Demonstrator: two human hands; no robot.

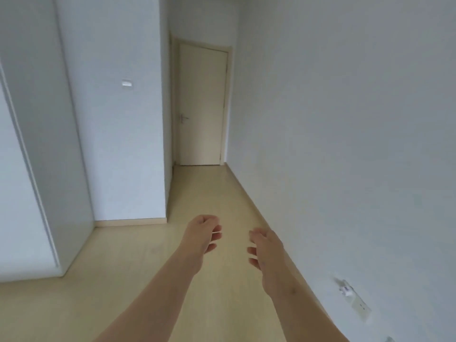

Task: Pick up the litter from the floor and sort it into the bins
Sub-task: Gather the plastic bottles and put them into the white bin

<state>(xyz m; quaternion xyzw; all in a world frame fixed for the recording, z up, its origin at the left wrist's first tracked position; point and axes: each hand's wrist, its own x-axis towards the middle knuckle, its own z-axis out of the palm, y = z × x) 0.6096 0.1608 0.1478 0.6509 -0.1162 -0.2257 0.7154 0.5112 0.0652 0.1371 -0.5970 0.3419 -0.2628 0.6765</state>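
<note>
Outstretched left hand (201,233), right hand (265,245) over floor (123,267)

Free passage straight ahead over bare floor (148,267), narrowing to a corridor, closed off at far end by shut door (202,107). Hemmed on right by long wall (345,144), near right hand (265,248); sockets (345,288) low on it. Hemmed on left by jutting wall corner (123,144), with wider open floor in front of it, then tall white cabinet (19,193) at far left. Open gap between left hand (202,233) and right hand, both in air above floor.
</note>
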